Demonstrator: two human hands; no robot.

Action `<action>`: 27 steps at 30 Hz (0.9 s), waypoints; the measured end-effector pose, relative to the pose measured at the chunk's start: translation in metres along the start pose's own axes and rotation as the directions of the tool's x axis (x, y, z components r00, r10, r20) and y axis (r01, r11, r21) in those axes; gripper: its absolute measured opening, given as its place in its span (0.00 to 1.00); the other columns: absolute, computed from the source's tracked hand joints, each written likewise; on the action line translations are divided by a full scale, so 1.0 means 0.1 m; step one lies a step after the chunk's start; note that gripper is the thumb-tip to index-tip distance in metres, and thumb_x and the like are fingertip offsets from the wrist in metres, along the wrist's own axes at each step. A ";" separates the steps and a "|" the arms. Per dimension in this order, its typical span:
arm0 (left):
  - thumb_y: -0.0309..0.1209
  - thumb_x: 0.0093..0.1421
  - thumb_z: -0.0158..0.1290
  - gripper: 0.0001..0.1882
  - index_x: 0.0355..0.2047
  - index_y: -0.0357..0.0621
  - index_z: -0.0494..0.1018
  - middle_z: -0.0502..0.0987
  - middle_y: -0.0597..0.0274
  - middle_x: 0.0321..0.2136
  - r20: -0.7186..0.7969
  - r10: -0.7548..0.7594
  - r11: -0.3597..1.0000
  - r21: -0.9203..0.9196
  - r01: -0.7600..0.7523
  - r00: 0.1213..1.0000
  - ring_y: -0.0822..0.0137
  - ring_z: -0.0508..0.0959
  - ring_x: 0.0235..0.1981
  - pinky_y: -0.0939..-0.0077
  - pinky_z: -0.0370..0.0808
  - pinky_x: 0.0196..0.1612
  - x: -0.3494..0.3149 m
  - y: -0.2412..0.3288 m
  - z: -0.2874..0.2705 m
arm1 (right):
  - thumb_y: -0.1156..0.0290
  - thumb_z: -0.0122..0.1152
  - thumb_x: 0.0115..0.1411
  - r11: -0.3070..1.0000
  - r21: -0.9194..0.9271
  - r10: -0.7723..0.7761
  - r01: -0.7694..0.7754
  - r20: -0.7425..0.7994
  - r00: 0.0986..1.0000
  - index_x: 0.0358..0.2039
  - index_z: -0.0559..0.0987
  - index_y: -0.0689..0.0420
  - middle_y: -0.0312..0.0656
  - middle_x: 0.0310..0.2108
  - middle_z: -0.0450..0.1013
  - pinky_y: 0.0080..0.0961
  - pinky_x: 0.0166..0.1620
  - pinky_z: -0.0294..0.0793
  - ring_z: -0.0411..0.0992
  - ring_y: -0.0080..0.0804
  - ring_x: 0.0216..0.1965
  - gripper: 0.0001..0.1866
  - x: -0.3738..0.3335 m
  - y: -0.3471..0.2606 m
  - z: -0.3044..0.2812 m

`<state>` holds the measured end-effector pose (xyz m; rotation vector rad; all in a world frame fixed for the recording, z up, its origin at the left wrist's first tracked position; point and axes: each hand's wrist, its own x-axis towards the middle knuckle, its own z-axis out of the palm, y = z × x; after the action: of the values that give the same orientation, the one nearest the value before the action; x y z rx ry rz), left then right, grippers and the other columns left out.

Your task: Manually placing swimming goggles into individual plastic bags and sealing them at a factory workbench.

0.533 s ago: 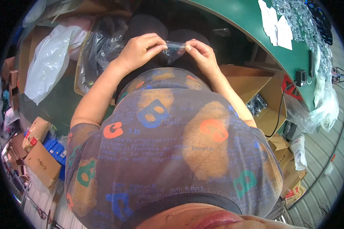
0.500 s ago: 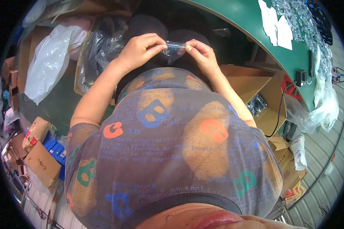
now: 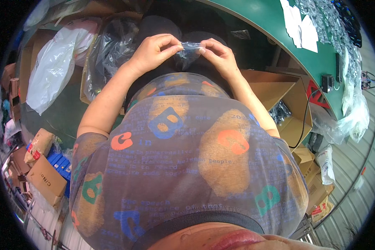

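A small clear plastic bag [image 3: 189,55] is stretched between my two hands above my lap. My left hand [image 3: 159,51] pinches its upper left corner between thumb and forefinger. On the other side my right hand [image 3: 218,55] grips the upper right corner the same way. The bag's top edge runs nearly straight across, and its lower part hangs down, crumpled and shiny. Whether anything lies inside the bag cannot be made out against the dark trousers behind it.
A green table [image 3: 271,21] curves along the far right, bearing white papers [image 3: 300,29] and clear plastic bags [image 3: 321,25]. An open cardboard box [image 3: 296,125] stands by my right arm. To my left are a white plastic bag [image 3: 54,66] and a plastic-lined box [image 3: 108,54].
Both hands have risen very slightly with the bag between them. The right fingers have shifted a little, and the bag's top edge shows more folds.
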<state>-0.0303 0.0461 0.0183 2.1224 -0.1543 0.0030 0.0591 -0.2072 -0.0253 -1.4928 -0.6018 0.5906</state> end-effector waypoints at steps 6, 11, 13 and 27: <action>0.32 0.65 0.60 0.08 0.39 0.40 0.81 0.81 0.60 0.33 0.009 0.012 1.000 0.023 -0.012 1.000 0.68 0.80 0.33 0.75 0.75 0.38 0.00 0.05 -0.01 | 0.70 0.66 0.66 0.994 -0.095 -0.051 0.051 0.006 0.999 0.40 0.82 0.60 0.32 0.38 0.75 0.18 0.44 0.71 0.72 0.18 0.39 0.07 0.03 -0.01 0.01; 0.32 0.65 0.60 0.08 0.39 0.40 0.81 0.81 0.59 0.33 0.004 0.037 0.998 0.055 -0.037 0.999 0.65 0.81 0.34 0.73 0.76 0.39 0.01 0.04 -0.01 | 0.70 0.65 0.66 0.995 -0.041 -0.087 0.088 0.020 0.996 0.40 0.82 0.60 0.31 0.37 0.75 0.18 0.44 0.71 0.72 0.19 0.40 0.07 0.07 0.05 0.01; 0.32 0.65 0.60 0.08 0.39 0.40 0.81 0.81 0.59 0.33 0.009 0.030 0.998 0.057 -0.031 1.000 0.65 0.81 0.34 0.73 0.76 0.39 0.01 0.04 -0.02 | 0.70 0.66 0.65 0.998 -0.031 -0.048 0.049 0.025 0.999 0.40 0.82 0.60 0.32 0.38 0.75 0.19 0.44 0.71 0.72 0.20 0.40 0.07 0.08 0.02 0.04; 0.33 0.65 0.60 0.09 0.39 0.39 0.81 0.81 0.58 0.33 0.001 0.063 0.996 0.058 -0.063 0.998 0.64 0.81 0.34 0.72 0.76 0.39 0.01 0.03 -0.02 | 0.69 0.68 0.63 0.977 -0.153 -0.145 0.147 0.028 0.989 0.40 0.83 0.60 0.35 0.40 0.77 0.23 0.48 0.73 0.74 0.24 0.42 0.08 0.12 0.00 0.06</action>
<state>-0.0293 0.0456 0.0222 2.1744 -0.2229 0.0466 0.0638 -0.1943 -0.0249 -1.5739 -0.7781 0.4512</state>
